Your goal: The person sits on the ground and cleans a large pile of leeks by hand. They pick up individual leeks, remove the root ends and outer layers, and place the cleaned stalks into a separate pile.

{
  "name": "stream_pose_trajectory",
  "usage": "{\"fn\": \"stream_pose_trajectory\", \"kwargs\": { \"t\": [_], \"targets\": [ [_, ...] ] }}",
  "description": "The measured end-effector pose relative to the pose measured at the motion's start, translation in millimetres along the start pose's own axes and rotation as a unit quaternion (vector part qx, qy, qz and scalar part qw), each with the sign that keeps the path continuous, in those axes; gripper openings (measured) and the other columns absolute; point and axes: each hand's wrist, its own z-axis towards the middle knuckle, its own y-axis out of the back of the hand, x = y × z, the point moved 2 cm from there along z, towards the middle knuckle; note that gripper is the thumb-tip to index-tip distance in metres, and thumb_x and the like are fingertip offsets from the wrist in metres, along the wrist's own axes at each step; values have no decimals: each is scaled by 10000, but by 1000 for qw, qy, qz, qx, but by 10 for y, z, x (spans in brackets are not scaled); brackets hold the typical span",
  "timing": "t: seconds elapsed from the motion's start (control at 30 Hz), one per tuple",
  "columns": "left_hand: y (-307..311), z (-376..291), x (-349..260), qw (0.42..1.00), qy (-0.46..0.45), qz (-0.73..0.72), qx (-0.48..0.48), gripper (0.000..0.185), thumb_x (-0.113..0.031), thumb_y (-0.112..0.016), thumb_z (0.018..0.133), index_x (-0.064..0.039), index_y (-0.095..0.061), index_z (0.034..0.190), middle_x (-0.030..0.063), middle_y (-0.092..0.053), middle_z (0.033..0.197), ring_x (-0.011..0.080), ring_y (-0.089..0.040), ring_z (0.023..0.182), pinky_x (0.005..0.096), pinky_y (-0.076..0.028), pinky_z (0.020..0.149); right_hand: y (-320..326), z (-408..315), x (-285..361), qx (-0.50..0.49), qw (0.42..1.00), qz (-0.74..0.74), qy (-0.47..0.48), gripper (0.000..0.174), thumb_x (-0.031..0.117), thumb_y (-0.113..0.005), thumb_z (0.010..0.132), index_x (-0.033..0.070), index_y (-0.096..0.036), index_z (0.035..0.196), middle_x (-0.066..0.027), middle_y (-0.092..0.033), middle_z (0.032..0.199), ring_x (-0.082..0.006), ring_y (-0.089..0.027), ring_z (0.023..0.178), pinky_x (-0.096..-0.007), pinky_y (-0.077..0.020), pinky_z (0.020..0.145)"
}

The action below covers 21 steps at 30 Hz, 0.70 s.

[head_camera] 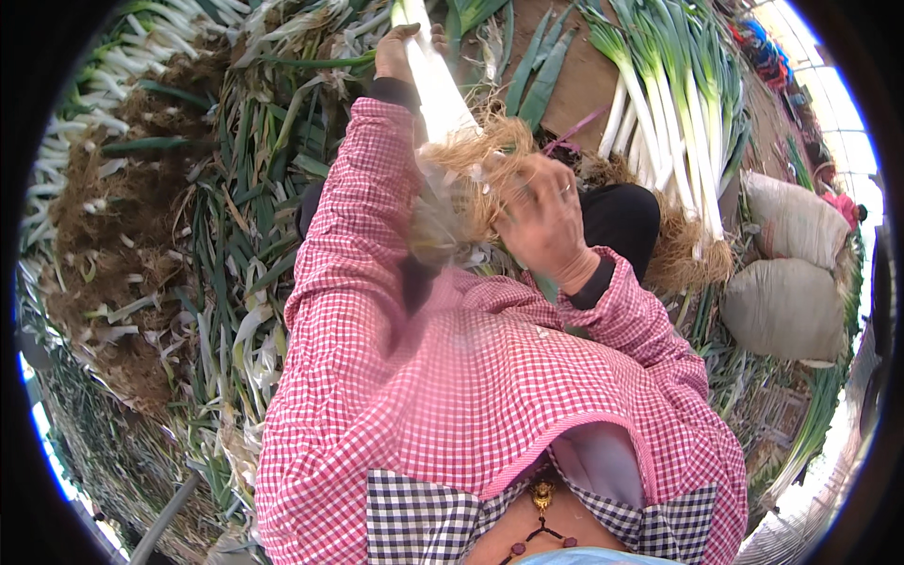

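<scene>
My left hand [397, 58] is closed around the pale shafts of a few leeks or large green onions [439, 92], held at a slant with the root end toward me. Tan, stringy roots [487, 159] fan out at their lower end. Against the roots, on their right side, is my right hand [547, 212], with a ring on one finger. Its fingers are bent and blurred, so whether they grip any roots cannot be made out. A blurred, thin whitish layer [445, 205] hangs below the roots, above my lap.
Trimmed green leaves [247, 183] and brown root scraps [134, 233] cover the ground at left. Rows of white-stemmed leeks [159, 35] lie upper left. More leeks with roots [664, 127] lie at right, near two stuffed sacks [784, 307]. A person in pink [840, 206] is farther off.
</scene>
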Motion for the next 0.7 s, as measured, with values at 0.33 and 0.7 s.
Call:
{"fn": "stream_pose_trajectory", "kwargs": {
  "t": [0.33,0.7],
  "targets": [
    [-125,-173,183,993,-22,83,-77,192,-113,-389,846,31,-514,873,89,-555,693,194,-528,566,299,-481,540,-183,359,33,42,992,87,84,146,90,-535,797,29,-574,923,-129,-593,813,-292,-561,758,-410,-418,778],
    [-228,-374,284,927,-106,306,-187,192,-112,-399,849,12,-510,945,132,-584,776,224,-540,577,318,-498,601,701,-463,-197,299,923,41,-237,455,143,-686,699,-34,-551,1096,-176,-606,1016,-290,-577,960,-350,-432,869]
  ]
}}
